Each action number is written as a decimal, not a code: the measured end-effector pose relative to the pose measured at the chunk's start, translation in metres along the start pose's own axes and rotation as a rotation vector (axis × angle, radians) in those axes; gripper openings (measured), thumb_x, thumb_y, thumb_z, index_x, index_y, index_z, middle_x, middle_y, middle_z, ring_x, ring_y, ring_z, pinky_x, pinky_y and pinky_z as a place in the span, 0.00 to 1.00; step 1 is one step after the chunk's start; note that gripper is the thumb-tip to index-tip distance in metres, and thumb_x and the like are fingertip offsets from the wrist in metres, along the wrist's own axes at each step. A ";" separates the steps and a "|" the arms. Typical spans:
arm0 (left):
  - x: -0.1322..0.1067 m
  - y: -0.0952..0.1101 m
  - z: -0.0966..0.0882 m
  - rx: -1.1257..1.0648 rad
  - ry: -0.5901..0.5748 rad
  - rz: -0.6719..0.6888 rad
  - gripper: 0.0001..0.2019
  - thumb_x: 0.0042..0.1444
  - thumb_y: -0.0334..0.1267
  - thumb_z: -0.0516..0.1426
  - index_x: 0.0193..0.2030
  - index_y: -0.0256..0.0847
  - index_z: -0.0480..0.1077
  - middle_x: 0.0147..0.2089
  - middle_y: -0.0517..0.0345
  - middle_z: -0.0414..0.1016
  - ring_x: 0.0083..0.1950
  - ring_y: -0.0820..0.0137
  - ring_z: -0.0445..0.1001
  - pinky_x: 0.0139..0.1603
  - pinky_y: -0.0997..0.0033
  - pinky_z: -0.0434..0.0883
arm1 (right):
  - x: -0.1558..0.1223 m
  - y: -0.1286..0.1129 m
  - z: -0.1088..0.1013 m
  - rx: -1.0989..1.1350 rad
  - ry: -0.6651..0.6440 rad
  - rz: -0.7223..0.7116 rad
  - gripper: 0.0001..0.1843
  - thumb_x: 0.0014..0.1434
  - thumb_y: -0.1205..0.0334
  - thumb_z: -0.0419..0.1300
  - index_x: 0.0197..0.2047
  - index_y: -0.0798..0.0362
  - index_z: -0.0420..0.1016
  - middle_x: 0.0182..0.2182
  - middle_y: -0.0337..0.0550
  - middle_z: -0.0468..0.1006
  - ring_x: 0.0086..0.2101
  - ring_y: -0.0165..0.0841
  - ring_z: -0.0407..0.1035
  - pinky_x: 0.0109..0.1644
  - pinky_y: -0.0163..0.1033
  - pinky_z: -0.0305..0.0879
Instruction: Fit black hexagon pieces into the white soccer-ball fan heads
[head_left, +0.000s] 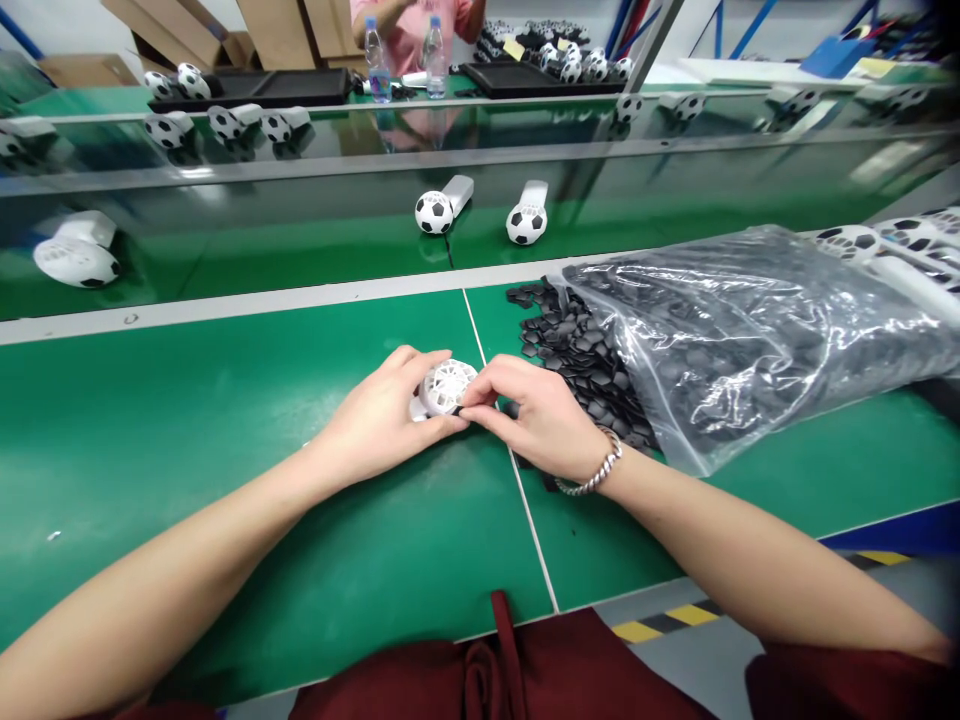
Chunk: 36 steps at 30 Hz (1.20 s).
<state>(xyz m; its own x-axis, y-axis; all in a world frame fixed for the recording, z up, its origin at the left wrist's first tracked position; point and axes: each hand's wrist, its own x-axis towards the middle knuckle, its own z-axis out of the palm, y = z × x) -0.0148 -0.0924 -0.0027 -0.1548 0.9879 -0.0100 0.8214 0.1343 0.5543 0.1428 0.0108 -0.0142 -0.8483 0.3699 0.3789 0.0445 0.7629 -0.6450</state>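
Between my hands is a white openwork soccer-ball shell, low over the green bench. My left hand curls round its left side, thumb along the near edge. At the shell's right rim my right hand pinches a small black piece, mostly hidden by the fingertips. A pile of black flat pieces spills beside my right hand from a clear plastic bag.
Beyond the bench edge, a green conveyor carries soccer-ball units with white stems. White patterned shells lie at the far right. Across the line, a person in pink stands behind black trays and water bottles.
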 end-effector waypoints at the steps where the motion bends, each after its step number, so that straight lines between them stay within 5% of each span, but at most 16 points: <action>1: 0.000 0.000 -0.001 0.000 0.001 0.002 0.32 0.48 0.52 0.57 0.58 0.40 0.59 0.47 0.53 0.64 0.46 0.62 0.67 0.46 0.62 0.67 | 0.000 0.001 0.001 0.023 0.016 0.040 0.05 0.52 0.69 0.61 0.32 0.54 0.69 0.30 0.39 0.70 0.34 0.29 0.66 0.37 0.35 0.65; 7: 0.000 0.000 -0.004 -0.018 -0.031 0.002 0.32 0.49 0.49 0.57 0.60 0.39 0.58 0.46 0.52 0.65 0.45 0.63 0.67 0.44 0.64 0.66 | -0.001 0.006 0.007 0.213 -0.005 0.207 0.17 0.49 0.64 0.63 0.42 0.53 0.63 0.45 0.44 0.67 0.46 0.33 0.63 0.43 0.38 0.69; 20: -0.001 -0.001 -0.001 0.007 -0.019 0.031 0.31 0.50 0.51 0.56 0.59 0.40 0.58 0.46 0.52 0.66 0.46 0.63 0.67 0.45 0.64 0.66 | -0.001 0.008 0.007 0.267 -0.042 0.230 0.20 0.50 0.63 0.61 0.47 0.55 0.62 0.46 0.48 0.68 0.46 0.36 0.64 0.37 0.38 0.72; 24: -0.001 0.001 -0.001 0.036 0.012 0.030 0.29 0.51 0.52 0.55 0.57 0.40 0.60 0.46 0.52 0.66 0.46 0.62 0.68 0.45 0.63 0.66 | 0.004 0.012 -0.008 0.287 -0.087 0.252 0.17 0.50 0.64 0.61 0.44 0.55 0.65 0.44 0.46 0.70 0.44 0.34 0.67 0.34 0.35 0.70; 30: 0.005 -0.003 -0.006 0.021 -0.031 -0.031 0.28 0.44 0.43 0.60 0.54 0.42 0.61 0.48 0.54 0.69 0.42 0.63 0.69 0.42 0.62 0.68 | 0.007 0.023 -0.042 -0.172 -0.383 0.388 0.05 0.46 0.66 0.65 0.27 0.55 0.72 0.24 0.37 0.73 0.25 0.26 0.67 0.30 0.33 0.63; 36: 0.006 -0.010 -0.007 0.075 -0.036 0.055 0.26 0.46 0.39 0.57 0.54 0.47 0.62 0.53 0.56 0.69 0.50 0.59 0.68 0.47 0.58 0.67 | 0.001 0.017 -0.029 -0.407 -0.477 0.280 0.01 0.51 0.69 0.62 0.29 0.55 0.73 0.28 0.42 0.74 0.30 0.31 0.67 0.32 0.35 0.59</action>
<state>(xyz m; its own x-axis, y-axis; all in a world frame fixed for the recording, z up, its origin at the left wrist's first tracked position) -0.0280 -0.0880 -0.0025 -0.0895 0.9959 -0.0119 0.8673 0.0838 0.4907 0.1577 0.0395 -0.0061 -0.9113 0.3795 -0.1598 0.4118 0.8456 -0.3396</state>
